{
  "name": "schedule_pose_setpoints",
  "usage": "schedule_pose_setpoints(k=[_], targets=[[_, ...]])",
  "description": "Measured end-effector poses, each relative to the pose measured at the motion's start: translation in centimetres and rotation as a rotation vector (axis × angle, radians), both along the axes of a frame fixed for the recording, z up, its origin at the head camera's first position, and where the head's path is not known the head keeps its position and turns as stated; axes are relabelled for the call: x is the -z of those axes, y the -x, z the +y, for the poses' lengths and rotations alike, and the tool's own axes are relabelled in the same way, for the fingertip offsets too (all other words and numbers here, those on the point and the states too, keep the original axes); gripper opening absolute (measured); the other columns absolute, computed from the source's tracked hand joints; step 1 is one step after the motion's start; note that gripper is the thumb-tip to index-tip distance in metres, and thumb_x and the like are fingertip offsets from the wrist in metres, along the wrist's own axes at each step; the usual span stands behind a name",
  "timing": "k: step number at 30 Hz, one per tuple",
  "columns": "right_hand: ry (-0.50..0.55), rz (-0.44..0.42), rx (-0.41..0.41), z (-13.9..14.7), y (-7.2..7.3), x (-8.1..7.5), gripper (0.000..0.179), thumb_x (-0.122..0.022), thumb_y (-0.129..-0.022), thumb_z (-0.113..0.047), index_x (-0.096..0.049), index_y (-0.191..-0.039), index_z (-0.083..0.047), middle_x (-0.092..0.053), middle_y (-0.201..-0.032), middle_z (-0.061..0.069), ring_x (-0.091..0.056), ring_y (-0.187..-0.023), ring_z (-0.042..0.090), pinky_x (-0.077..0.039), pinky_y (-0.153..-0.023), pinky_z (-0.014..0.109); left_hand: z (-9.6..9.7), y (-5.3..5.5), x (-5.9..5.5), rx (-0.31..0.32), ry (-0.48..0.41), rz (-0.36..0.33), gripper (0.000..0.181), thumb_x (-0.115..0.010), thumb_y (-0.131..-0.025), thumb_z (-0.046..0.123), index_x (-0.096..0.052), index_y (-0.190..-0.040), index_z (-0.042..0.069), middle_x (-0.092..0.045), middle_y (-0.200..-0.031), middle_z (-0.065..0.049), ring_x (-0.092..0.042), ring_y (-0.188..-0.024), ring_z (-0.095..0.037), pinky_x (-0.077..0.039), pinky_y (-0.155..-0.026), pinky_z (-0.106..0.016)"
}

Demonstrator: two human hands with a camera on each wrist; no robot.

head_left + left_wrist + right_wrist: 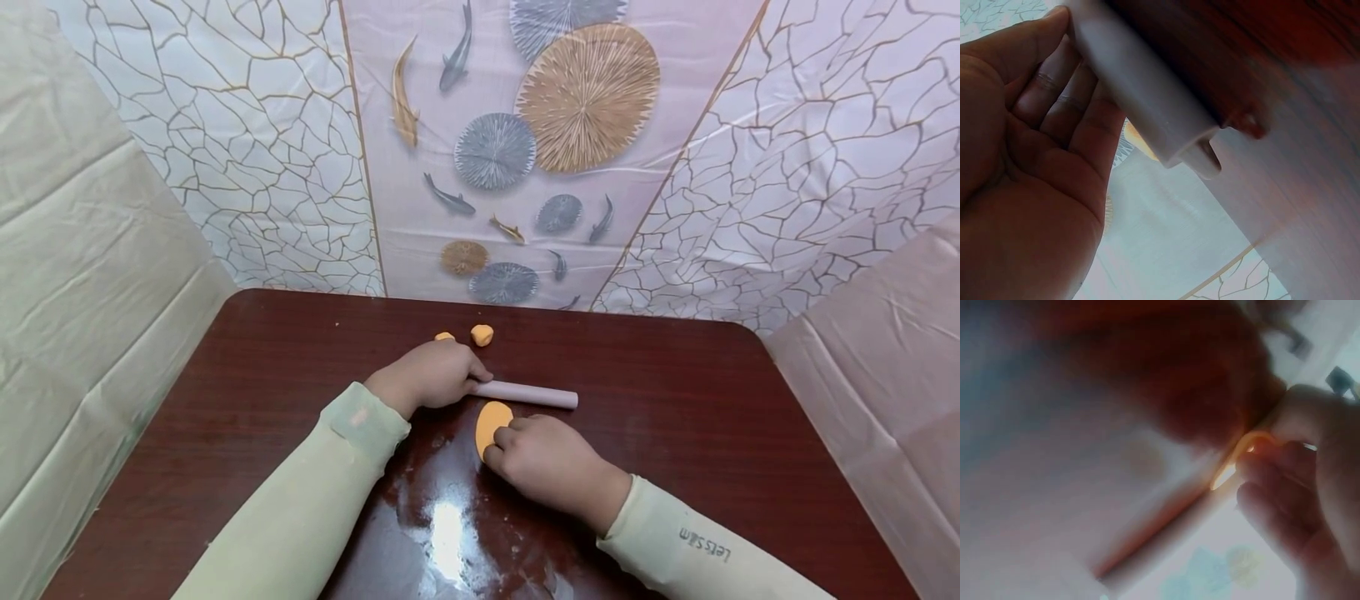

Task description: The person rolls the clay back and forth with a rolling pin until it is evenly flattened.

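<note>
Near the table's middle, my left hand (431, 375) grips a pale lilac rolling pin (532, 395) by its left part, thumb and fingers around it. The left wrist view shows the rolling pin (1147, 94) close up, with a short narrow handle at one end. Just below the pin in the head view, my right hand (553, 462) pinches the edge of a flattened oval of orange dough (489, 423). Blurred in the right wrist view, the thin dough (1227, 470) bends at the fingertips; how far it is off the table I cannot tell.
Behind the left hand lies a small orange dough lump (482, 335). Another lump (444, 336) beside it is partly hidden by that hand. The dark red-brown table (675, 392) has wet, shiny smears at the front. Patterned cloth (300, 167) hangs behind the table.
</note>
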State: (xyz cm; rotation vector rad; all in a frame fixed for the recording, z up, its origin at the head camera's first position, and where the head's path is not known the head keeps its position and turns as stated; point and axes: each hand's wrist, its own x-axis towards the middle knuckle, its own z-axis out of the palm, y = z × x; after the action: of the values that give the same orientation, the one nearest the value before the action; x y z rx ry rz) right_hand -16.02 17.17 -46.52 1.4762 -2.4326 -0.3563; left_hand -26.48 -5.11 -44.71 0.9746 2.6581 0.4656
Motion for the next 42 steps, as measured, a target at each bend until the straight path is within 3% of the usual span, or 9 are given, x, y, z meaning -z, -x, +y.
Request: schedule_pose_setpoints(k=[7,13,17,21,26,30,34,38,42], targets=[[0.146,-0.118,0.094,0.2,0.1,-0.4,0.018,-0.087,-0.096,-0.014,-0.073,-0.086,-0.022,-0.063,-0.073,-0.006,-0.060,-0.064,0.009,-0.051,-0.058,0.027,0.2,-0.1,0.1,-0.006,-0.005,-0.002,0.030,-0.073,-0.111,0.016,-0.083,-0.138,0.024,-0.083,-0.136,0.005,-0.078,-0.125,-0.015,-0.063,-0.107,-0.037],[0.302,-0.145,0.121,0.8,1.4,-3.0,0.021,-0.083,-0.093,-0.006,-0.069,-0.084,-0.019,-0.062,-0.073,-0.007,-0.051,-0.062,0.007,-0.046,-0.056,0.025,0.3,0.0,0.4,0.020,-0.020,0.030,0.026,-0.073,-0.111,0.017,-0.087,-0.132,0.025,-0.086,-0.124,0.007,-0.079,-0.107,-0.013,-0.064,-0.098,-0.035],[0.410,-0.217,0.163,2.0,3.0,-5.4,0.016,-0.080,-0.090,-0.001,-0.074,-0.091,-0.016,-0.069,-0.080,-0.007,-0.060,-0.069,0.009,-0.055,-0.062,0.029,0.3,0.1,0.4,0.035,-0.020,0.049,0.023,-0.073,-0.111,0.018,-0.088,-0.128,0.026,-0.086,-0.118,0.009,-0.077,-0.099,-0.014,-0.064,-0.095,-0.036],[0.470,-0.303,0.280,4.3,5.5,-7.9,0.016,-0.078,-0.091,0.001,-0.081,-0.098,-0.014,-0.076,-0.085,-0.006,-0.068,-0.076,0.010,-0.061,-0.071,0.033,0.3,0.1,0.4,0.010,-0.010,0.034,0.028,-0.072,-0.112,0.018,-0.085,-0.135,0.025,-0.084,-0.130,0.007,-0.079,-0.117,-0.013,-0.064,-0.104,-0.037],[0.438,-0.345,0.548,9.0,9.3,-9.6,0.013,-0.075,-0.094,-0.005,-0.082,-0.103,-0.011,-0.076,-0.085,-0.001,-0.065,-0.075,0.018,-0.056,-0.073,0.041,0.2,0.0,0.4,-0.015,-0.002,0.007,0.030,-0.072,-0.112,0.017,-0.083,-0.139,0.024,-0.083,-0.136,0.005,-0.078,-0.124,-0.016,-0.063,-0.108,-0.040],[0.438,-0.380,0.749,13.1,11.5,-8.6,0.009,-0.073,-0.100,-0.013,-0.078,-0.106,-0.009,-0.077,-0.091,0.006,-0.065,-0.079,0.026,-0.055,-0.076,0.046,0.2,-0.2,0.4,-0.004,-0.009,0.014,0.030,-0.071,-0.112,0.016,-0.083,-0.139,0.023,-0.083,-0.136,0.004,-0.078,-0.125,-0.018,-0.063,-0.108,-0.040],[0.449,-0.428,0.858,16.4,12.2,-5.5,0.012,-0.075,-0.103,-0.019,-0.075,-0.103,-0.007,-0.074,-0.091,0.009,-0.063,-0.079,0.027,-0.052,-0.073,0.044,0.2,-0.4,0.6,0.009,-0.020,0.032,0.029,-0.072,-0.112,0.017,-0.083,-0.138,0.020,-0.083,-0.135,0.003,-0.077,-0.127,-0.017,-0.062,-0.109,-0.040],[0.397,-0.464,0.845,17.9,11.6,-2.7,0.008,-0.077,-0.100,-0.015,-0.077,-0.101,-0.008,-0.074,-0.090,0.006,-0.063,-0.080,0.023,-0.056,-0.077,0.046,0.1,-0.5,0.7,-0.004,-0.035,0.035,0.027,-0.073,-0.112,0.019,-0.084,-0.136,0.019,-0.084,-0.134,0.003,-0.077,-0.127,-0.017,-0.062,-0.109,-0.040],[0.330,-0.450,0.744,17.7,11.0,-1.7,0.005,-0.079,-0.092,-0.006,-0.077,-0.095,-0.010,-0.071,-0.087,0.004,-0.062,-0.082,0.022,-0.057,-0.081,0.047,-0.2,-0.6,0.8,-0.034,-0.054,0.024,0.026,-0.074,-0.111,0.020,-0.084,-0.136,0.019,-0.083,-0.134,0.003,-0.077,-0.127,-0.017,-0.062,-0.110,-0.041]])
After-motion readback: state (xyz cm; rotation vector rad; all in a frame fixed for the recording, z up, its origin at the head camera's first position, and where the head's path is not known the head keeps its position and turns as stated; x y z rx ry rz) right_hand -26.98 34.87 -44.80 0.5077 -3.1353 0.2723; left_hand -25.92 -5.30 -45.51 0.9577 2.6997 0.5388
